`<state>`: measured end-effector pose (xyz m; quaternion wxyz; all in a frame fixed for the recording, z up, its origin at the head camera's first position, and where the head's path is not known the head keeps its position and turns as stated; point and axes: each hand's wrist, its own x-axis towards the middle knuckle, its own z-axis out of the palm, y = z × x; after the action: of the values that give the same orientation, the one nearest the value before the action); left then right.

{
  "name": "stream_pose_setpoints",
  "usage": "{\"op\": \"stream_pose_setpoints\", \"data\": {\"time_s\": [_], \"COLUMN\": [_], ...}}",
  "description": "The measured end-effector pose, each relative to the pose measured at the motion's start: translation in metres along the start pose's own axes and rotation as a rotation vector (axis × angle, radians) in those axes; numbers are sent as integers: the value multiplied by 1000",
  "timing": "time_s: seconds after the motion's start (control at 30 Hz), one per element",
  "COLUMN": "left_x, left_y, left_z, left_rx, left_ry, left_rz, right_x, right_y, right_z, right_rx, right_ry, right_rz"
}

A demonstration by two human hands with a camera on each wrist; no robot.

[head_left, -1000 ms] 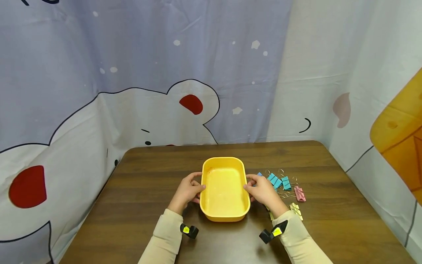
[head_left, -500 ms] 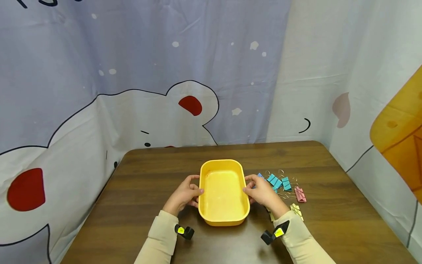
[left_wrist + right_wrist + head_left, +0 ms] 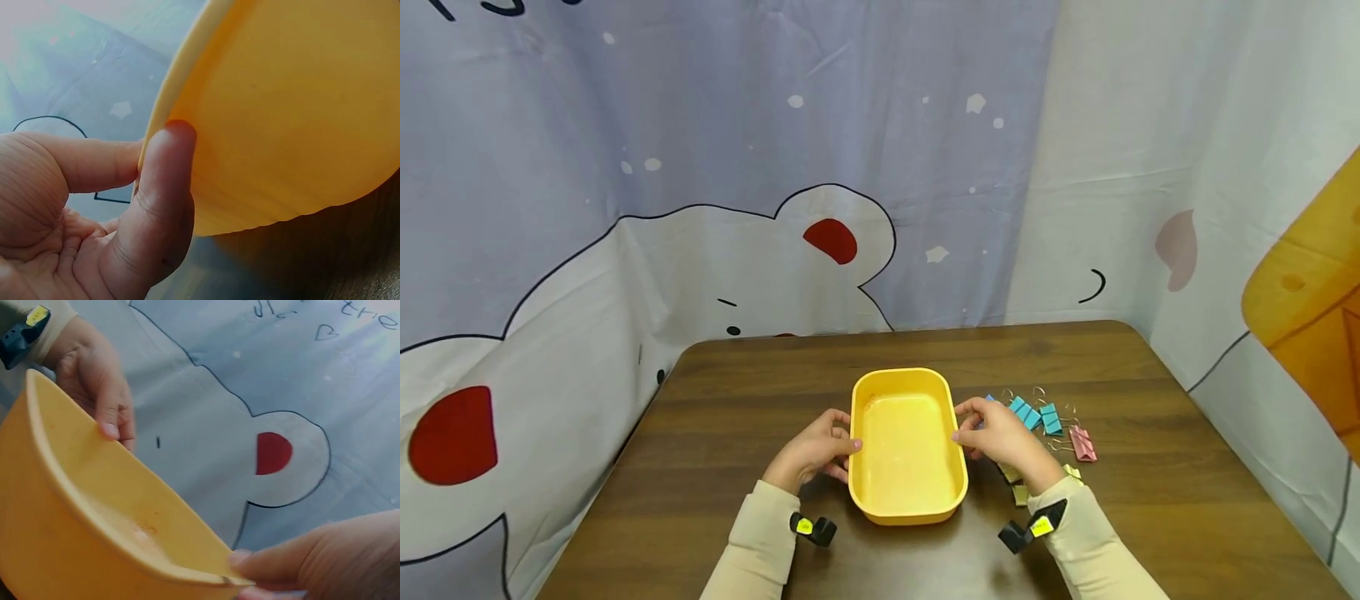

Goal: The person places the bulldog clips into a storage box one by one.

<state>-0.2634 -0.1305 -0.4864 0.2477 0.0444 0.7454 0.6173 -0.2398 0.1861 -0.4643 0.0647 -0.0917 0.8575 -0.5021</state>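
A yellow rectangular plastic bin [image 3: 908, 454] is held between both hands over the table, its inside bare. My left hand [image 3: 812, 450] pinches its left rim, thumb on the inner side and fingers outside; the left wrist view shows this thumb [image 3: 165, 162] close up. On the opposite side my right hand [image 3: 1002, 435] pinches the right rim. Beside and partly behind the right hand lie several binder clips: blue ones [image 3: 1051, 419], a pink one [image 3: 1082, 443] and yellow ones [image 3: 1020, 495]. The right hand and forearm hide some of them.
The brown wooden table [image 3: 730, 417] has a curtain [image 3: 700, 267] with cartoon prints behind it and at its sides. Each sleeve carries a black wrist camera, one on the left [image 3: 812, 528] and one on the right [image 3: 1033, 527].
Both hands have drawn the yellow bin a little toward the person and slightly left. The grips on its rim stay the same, and the pink clip and blue clips lie where they were.
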Motion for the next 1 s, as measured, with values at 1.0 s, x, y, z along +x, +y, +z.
{"op": "stream_pose_setpoints", "data": {"time_s": [1.0], "left_x": [0], "left_y": [-1], "left_z": [-1], "left_rx": [-9], "left_ry": [-31], "left_rz": [-11], "right_x": [13], "right_y": [38], "right_z": [-25], "right_rx": [-444], "right_ry": [304], "right_rz": [-60]}}
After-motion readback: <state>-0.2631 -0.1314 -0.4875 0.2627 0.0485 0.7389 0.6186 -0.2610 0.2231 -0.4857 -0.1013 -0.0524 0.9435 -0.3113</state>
